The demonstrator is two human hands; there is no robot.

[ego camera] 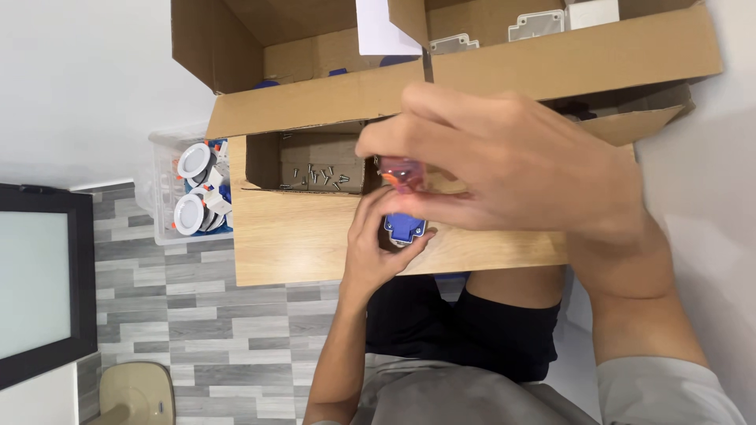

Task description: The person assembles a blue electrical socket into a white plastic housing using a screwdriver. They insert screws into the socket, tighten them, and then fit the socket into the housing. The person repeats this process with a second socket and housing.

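Note:
My right hand (pixel 512 161) is raised close to the camera, fingers closed around a screwdriver with a translucent pink and orange handle (pixel 400 173). Below it my left hand (pixel 378 244) grips a small blue plastic part (pixel 405 228) against the wooden table (pixel 299 236). The screwdriver's handle stands directly above the blue part; its tip is hidden behind the hands. A small open cardboard box (pixel 268 157) with several loose screws (pixel 315 177) inside lies just left of the hands.
A large open cardboard box (pixel 551 63) holds white plastic housings (pixel 535 24) and blue parts at the table's far side. A clear plastic bin (pixel 169 189) with round white fittings stands on the grey tiled floor. A dark-framed panel (pixel 39 283) is at the left.

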